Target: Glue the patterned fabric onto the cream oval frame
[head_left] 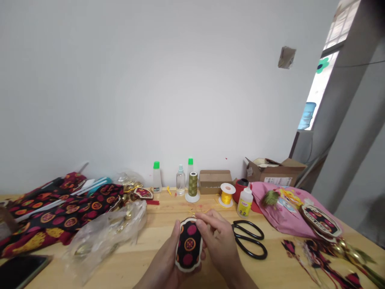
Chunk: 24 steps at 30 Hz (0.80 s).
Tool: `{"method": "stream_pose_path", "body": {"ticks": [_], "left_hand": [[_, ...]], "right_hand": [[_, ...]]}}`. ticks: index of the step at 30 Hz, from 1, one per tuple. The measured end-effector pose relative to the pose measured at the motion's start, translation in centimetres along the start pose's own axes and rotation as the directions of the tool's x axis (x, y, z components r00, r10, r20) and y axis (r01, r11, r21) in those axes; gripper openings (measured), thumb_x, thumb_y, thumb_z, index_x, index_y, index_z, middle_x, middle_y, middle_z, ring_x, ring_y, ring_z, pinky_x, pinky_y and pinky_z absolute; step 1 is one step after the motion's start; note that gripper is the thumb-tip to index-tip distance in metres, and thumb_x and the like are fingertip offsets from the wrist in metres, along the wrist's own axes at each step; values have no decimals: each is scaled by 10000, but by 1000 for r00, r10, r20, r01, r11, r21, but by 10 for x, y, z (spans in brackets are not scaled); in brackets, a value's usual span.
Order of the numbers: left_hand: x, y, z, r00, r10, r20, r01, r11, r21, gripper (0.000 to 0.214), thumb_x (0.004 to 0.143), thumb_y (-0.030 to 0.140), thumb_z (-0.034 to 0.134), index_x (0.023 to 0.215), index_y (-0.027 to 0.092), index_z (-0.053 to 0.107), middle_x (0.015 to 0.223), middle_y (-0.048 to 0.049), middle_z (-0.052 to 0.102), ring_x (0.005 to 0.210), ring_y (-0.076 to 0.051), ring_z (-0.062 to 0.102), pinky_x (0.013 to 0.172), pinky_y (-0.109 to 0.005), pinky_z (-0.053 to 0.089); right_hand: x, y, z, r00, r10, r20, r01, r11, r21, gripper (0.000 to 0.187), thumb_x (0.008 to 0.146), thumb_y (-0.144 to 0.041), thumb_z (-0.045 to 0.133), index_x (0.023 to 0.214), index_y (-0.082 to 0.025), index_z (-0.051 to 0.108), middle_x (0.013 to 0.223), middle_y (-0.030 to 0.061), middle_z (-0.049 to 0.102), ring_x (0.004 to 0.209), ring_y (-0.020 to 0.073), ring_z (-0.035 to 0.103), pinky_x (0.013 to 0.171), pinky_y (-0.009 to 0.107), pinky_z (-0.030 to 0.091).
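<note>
A padded oval fabric ornament [189, 245], black with red and orange round patterns and a pale scalloped rim, stands upright over the front middle of the table. My left hand [168, 251] holds it from the left side and below, thumb along its edge. My right hand [217, 237] pinches at the ornament's top right edge, thumb and forefinger together, other fingers curled behind it. Thin yellow cord [198, 211] shows just above the top edge; whether the right fingertips grip it is hidden. Black-handled scissors [251, 239] lie right beside my right hand.
Patterned cloth [75, 208], a clear plastic bag [111, 224] and a phone [25, 271] lie left. Behind stand a green thread spool [193, 184], yellow cord spool [226, 196] and glue bottle [245, 202]. Right are a pink bag [270, 216], another ornament [321, 221] and fabric scraps [321, 253].
</note>
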<state>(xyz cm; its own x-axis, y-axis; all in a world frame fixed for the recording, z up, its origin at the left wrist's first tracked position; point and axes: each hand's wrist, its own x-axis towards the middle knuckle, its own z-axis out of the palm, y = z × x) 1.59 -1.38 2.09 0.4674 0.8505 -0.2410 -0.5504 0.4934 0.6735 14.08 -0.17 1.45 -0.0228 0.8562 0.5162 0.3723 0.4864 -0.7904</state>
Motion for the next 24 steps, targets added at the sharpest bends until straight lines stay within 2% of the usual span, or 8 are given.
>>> {"method": "stream_pose_path", "body": {"ticks": [3,8,13,18,20,22,24], "left_hand": [[0,-2,3,1000,-1,-15,1,1000,23,370,744,471,453,804,144,613,644,-54,659,527,-138,572,491,-224,385],[2,-3,2,999,-17,-36,19,999,38,403,742,485,442,764,125,623,626,-61,660,514,-127,558,483,-215,384],[4,-6,1,997,-29,-72,33,998,54,413,732,499,445,731,130,629,573,-45,644,487,-122,547,472,-211,384],[3,-11,6,994,-13,-110,25,994,104,416,727,495,455,679,120,631,521,-33,620,470,-126,550,441,-202,379],[3,-11,7,993,-23,-120,36,993,112,432,726,506,447,729,119,640,547,-44,641,496,-140,573,463,-214,400],[4,-9,4,996,-26,-85,37,992,124,476,731,529,414,814,121,644,612,-66,673,542,-161,598,519,-247,433],[6,-5,-3,999,48,-9,-46,981,186,492,749,520,390,923,126,629,747,-90,696,648,-189,620,608,-289,456]], "right_hand": [[2,-1,-2,1000,-14,24,14,1000,-19,275,817,-295,429,683,-183,641,595,4,490,574,124,460,537,235,350],[2,-1,0,999,-35,-25,33,998,-57,293,813,-276,434,606,-171,611,562,2,492,551,119,451,522,231,333],[4,-3,-1,998,51,25,-51,999,-20,237,781,-295,479,662,-178,648,588,4,500,567,125,450,515,227,342],[5,-3,0,995,97,-17,-97,995,11,246,748,-270,508,575,-156,641,533,-9,458,532,117,416,503,224,336],[5,-2,1,991,134,-28,-133,990,53,233,729,-271,524,576,-143,645,527,-9,457,524,115,409,492,221,334],[5,0,1,985,168,-26,-165,982,96,237,724,-280,526,586,-133,650,536,-5,466,528,115,411,492,220,336],[6,1,1,985,172,-21,-169,978,119,235,724,-286,525,613,-129,660,548,-4,468,535,113,408,498,222,335]]}}
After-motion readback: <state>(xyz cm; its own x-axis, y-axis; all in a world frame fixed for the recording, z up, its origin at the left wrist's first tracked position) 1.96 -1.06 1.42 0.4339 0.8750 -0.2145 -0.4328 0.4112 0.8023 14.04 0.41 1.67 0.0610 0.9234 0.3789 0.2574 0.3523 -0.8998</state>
